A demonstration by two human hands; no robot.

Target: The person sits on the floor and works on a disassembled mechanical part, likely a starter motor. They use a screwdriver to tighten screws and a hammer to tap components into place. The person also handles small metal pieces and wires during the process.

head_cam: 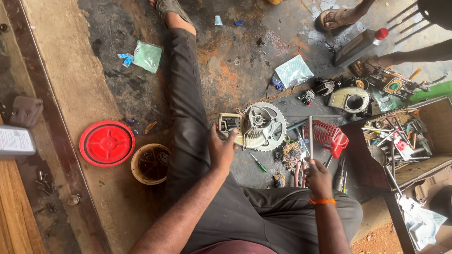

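Metal engine housing (256,128) gripped by left hand (220,149) fingers, right hand (316,178) fingers closed around thin rod (310,136)

I observed even, soft daylight, weak shadows, and no glare. Focus was sharp centrally; wide-angle distortion bent the frame edges.

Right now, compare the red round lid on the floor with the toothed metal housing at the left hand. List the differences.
The red round lid is plain bright red plastic with a smooth rim; the toothed metal housing is grey metal edged with teeth. The lid lies alone, away from both hands; the left hand steadies the housing. The lid looks clean, while the housing looks grimy and has openings through it. Both are round and lie flat on the stained floor.
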